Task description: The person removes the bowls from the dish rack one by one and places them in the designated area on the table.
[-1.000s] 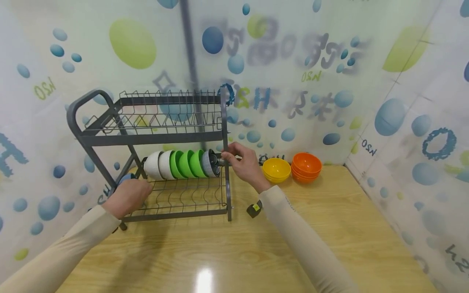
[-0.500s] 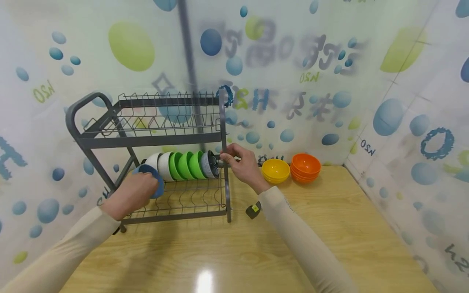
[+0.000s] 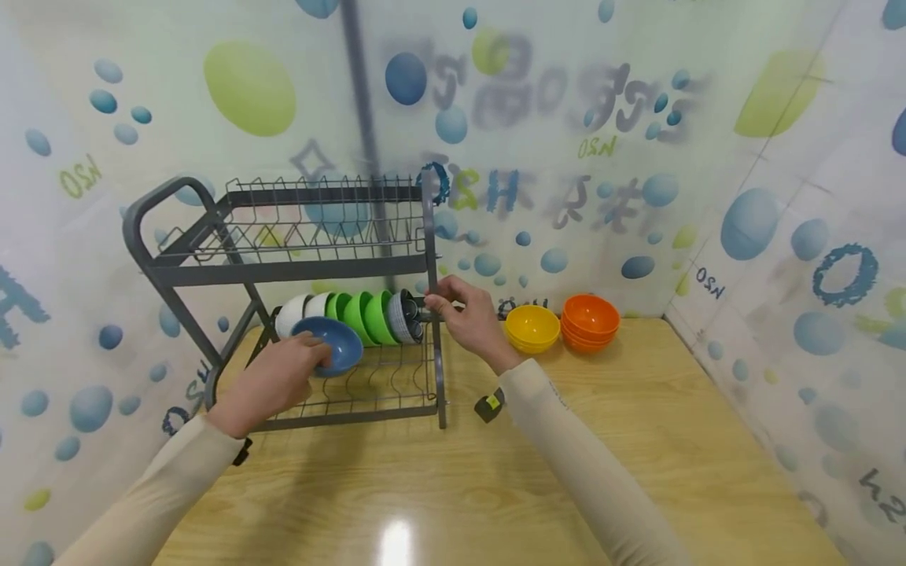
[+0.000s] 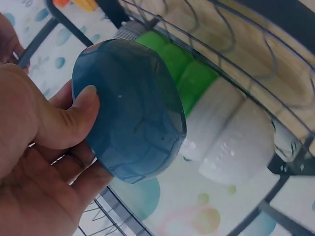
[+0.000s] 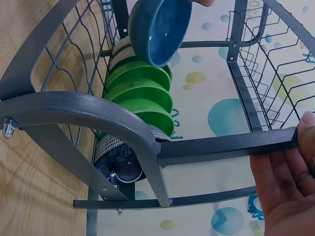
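Note:
My left hand point(image 3: 272, 381) pinches a blue bowl point(image 3: 329, 339) by its rim, in front of the dish rack's lower tier. In the left wrist view the thumb lies on the outside of the blue bowl point(image 4: 130, 118), with fingers behind it. My right hand point(image 3: 470, 318) grips the right upright of the two-tier grey dish rack point(image 3: 290, 273); in the right wrist view the fingers of the right hand point(image 5: 288, 184) curl round that bar point(image 5: 226, 147). Behind the blue bowl, white bowls point(image 3: 289, 314), green bowls point(image 3: 382, 318) and a dark patterned bowl point(image 3: 401, 318) stand on edge in a row.
Yellow bowls point(image 3: 533, 328) and a stack of orange bowls point(image 3: 591, 324) stand at the back, right of the rack. A small black object with a yellow-green patch point(image 3: 488, 406) lies on the wooden table point(image 3: 439, 487). Patterned walls rise behind and right.
My left hand has brought the blue bowl from the rack's left side rightward, in front of the white and green bowls, and its inside now shows. The right hand stays on the upright.

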The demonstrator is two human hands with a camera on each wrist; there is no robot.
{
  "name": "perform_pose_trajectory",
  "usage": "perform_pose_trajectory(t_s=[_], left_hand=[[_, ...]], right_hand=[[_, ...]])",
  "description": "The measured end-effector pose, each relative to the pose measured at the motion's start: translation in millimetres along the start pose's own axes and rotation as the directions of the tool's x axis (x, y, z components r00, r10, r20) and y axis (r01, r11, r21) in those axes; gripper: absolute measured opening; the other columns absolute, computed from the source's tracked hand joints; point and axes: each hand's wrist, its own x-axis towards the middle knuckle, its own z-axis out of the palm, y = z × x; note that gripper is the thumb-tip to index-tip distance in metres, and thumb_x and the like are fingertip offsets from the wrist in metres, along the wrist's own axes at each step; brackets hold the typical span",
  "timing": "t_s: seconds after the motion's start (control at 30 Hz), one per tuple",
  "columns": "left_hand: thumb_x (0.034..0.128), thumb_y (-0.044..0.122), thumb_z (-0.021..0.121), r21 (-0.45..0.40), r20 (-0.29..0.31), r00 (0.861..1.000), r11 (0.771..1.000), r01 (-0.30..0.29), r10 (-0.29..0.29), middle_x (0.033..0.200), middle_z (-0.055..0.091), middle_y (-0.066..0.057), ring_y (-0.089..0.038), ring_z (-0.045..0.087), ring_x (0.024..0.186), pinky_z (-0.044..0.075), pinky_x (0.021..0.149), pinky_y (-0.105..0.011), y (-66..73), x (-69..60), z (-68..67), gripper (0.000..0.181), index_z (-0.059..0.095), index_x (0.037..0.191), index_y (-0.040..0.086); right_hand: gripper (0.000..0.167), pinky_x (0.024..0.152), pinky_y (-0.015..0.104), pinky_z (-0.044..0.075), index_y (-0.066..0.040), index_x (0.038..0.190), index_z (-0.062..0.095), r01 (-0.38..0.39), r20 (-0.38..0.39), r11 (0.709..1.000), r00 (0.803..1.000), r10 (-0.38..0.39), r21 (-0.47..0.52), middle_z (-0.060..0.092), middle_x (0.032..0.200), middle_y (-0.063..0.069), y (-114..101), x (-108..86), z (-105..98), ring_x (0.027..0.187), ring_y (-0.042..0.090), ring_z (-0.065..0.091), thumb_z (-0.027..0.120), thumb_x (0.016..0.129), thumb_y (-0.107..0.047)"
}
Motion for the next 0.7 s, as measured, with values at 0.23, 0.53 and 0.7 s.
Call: perform_pose_trajectory(t_s=[0.23, 0.53, 0.7], left_hand=[[0.0655, -0.023, 0.066, -0.093, -0.135, 0.99, 0.994, -0.053, 0.04, 0.086, 0.068, -0.003, -0.014, 0.06, 0.073, 0.053, 0.059, -0.028, 9.7, 3.9, 10.0, 0.039, 0.067, 0.086, 0.01], [0.0632, -0.027, 0.067, -0.166, -0.339, 0.937, 0.975, -0.149, 0.085, 0.087, 0.065, -0.004, -0.016, 0.059, 0.08, 0.055, 0.063, -0.033, 20.1, 6.6, 22.4, 0.042, 0.063, 0.087, 0.008], [0.0656, -0.027, 0.069, -0.209, -0.349, 0.935, 0.968, -0.14, 0.06, 0.09, 0.065, -0.002, -0.016, 0.06, 0.084, 0.056, 0.066, -0.033, 30.5, 2.1, 23.0, 0.045, 0.061, 0.09, 0.01]], right_hand=[[0.017, 0.087, 0.035, 0.062, -0.014, 0.108, 0.069, 0.007, 0.0, 1.0, 1.0, -0.007, 0.008, 0.076, 0.107, 0.003, -3.6, 1.1, -0.3, 0.095, 0.02, 0.072, 0.063, 0.103, -0.03], [0.017, 0.085, 0.035, 0.061, -0.014, 0.107, 0.069, 0.009, 0.009, 1.0, 1.0, -0.009, 0.018, 0.076, 0.106, 0.005, -4.2, 1.2, -0.4, 0.096, 0.027, 0.072, 0.063, 0.103, -0.029], [0.021, 0.084, 0.034, 0.06, -0.014, 0.112, 0.069, 0.013, 0.045, 1.0, 0.999, -0.013, -0.011, 0.076, 0.112, 0.003, -2.9, -0.2, -5.4, 0.098, 0.02, 0.072, 0.062, 0.103, -0.031]])
